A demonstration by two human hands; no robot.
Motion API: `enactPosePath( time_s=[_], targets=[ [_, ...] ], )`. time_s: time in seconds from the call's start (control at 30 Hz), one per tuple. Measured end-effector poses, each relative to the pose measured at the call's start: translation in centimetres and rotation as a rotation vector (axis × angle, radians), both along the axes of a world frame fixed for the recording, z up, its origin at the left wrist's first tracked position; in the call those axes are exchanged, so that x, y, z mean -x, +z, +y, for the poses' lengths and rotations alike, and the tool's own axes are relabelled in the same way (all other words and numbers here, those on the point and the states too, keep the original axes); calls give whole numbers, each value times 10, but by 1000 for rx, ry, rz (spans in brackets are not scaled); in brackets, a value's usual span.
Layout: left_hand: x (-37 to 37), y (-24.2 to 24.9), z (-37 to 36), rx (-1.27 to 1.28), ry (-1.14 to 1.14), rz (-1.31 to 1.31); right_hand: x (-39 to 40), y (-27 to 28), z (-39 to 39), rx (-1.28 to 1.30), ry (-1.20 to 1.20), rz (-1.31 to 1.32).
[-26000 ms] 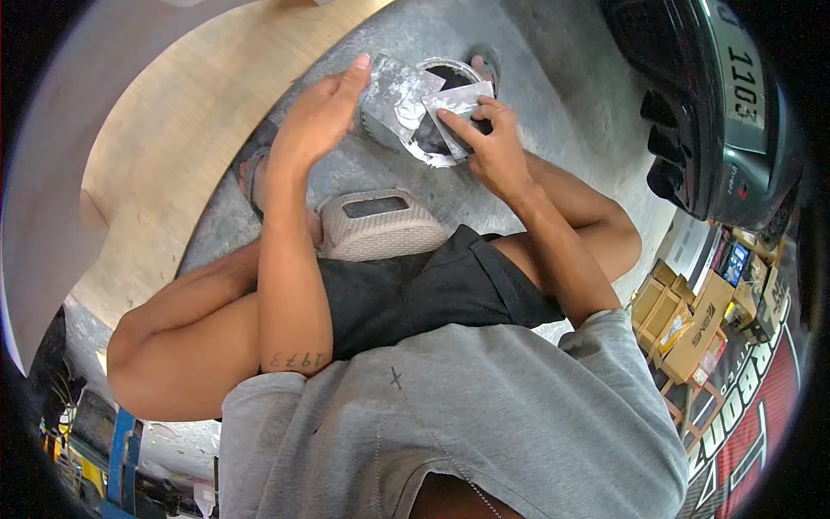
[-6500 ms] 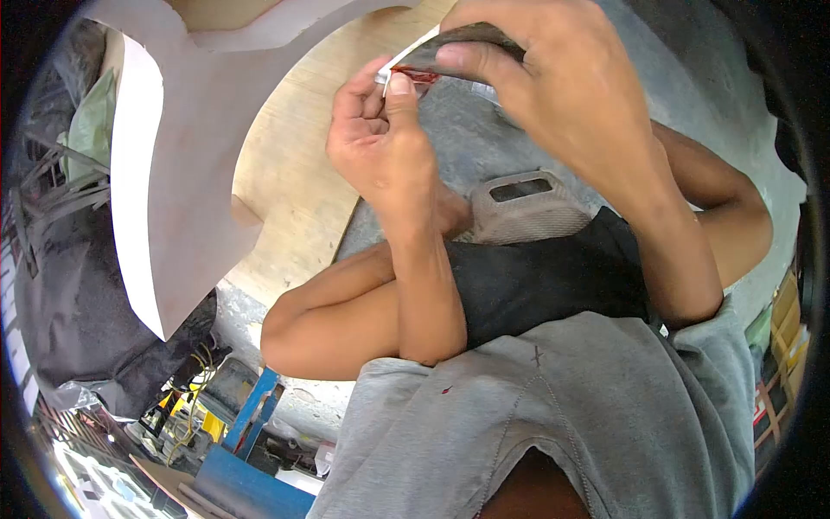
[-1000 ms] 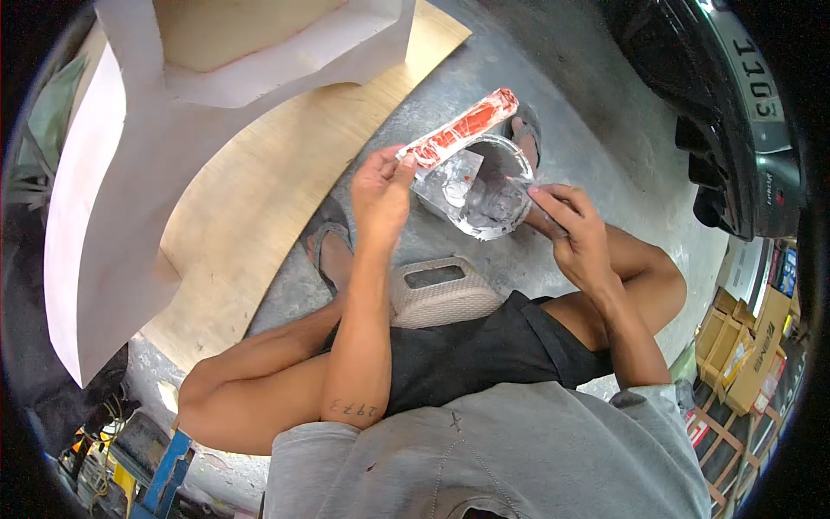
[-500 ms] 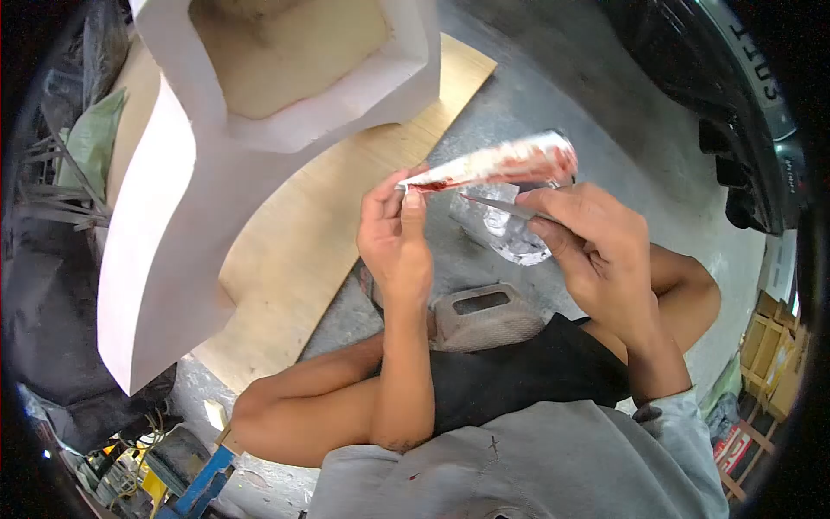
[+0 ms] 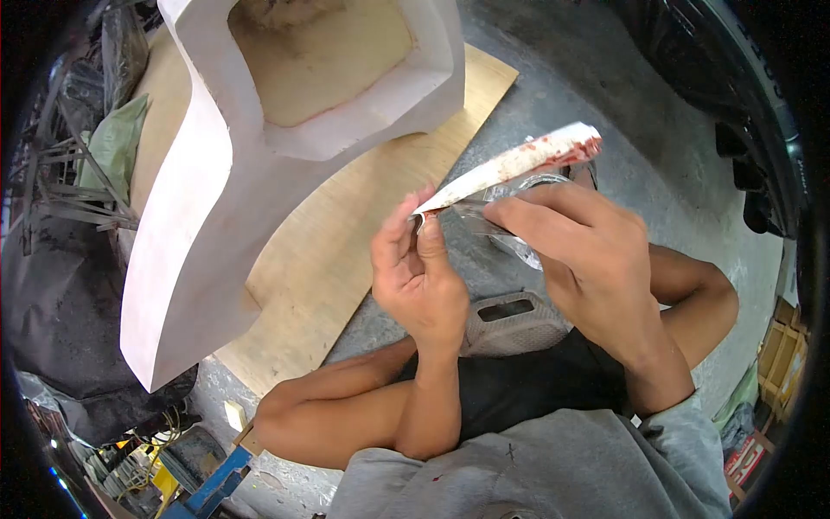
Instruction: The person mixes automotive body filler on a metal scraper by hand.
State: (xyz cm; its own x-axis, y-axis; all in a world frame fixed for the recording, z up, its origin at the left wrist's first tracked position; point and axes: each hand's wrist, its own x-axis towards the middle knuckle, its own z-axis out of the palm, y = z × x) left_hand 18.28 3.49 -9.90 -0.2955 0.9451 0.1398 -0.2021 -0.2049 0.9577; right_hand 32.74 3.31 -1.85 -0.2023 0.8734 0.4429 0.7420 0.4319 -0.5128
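Note:
My left hand (image 5: 421,277) pinches the narrow end of a long, tapering white piece (image 5: 519,164) between thumb and fingers. White paste coats this piece, with red streaks toward its wide far end. In my right hand (image 5: 588,251), the fingers are closed on a thin grey blade (image 5: 471,210), blurred by motion, its tip right at the narrow end by my left thumb. Behind my right fingers is a shiny, clear-looking container (image 5: 519,249), mostly hidden by the hand.
A large white angular moulded form (image 5: 216,208) stands on a plywood sheet (image 5: 346,233) to the left. A grey perforated block with a slot (image 5: 510,320) lies on the floor by my lap. Black vehicle bodywork (image 5: 726,95) is at upper right. A dark cover (image 5: 60,320) lies far left.
The view has shifted, so the scene sits farther right. The white piece has turned, showing less red, and the blade has moved closer to its narrow end.

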Motion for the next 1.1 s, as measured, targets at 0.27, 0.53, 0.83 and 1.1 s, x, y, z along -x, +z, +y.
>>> enactPosePath(
  time_s=[0.27, 0.53, 0.83, 1.1],
  targets=[
    [7, -8, 0, 35, -76, 20, -5, -3, 26, 191, 98, 20],
    [13, 3, 5, 130, -52, -107, 0, -21, 23, 256, 16, 401],
    [14, 5, 4, 134, -74, -110, -3, -12, 23, 374, 9, 536],
    [6, 3, 2, 89, 8, -160, -1, 0, 13, 251, 26, 387]
  ],
)
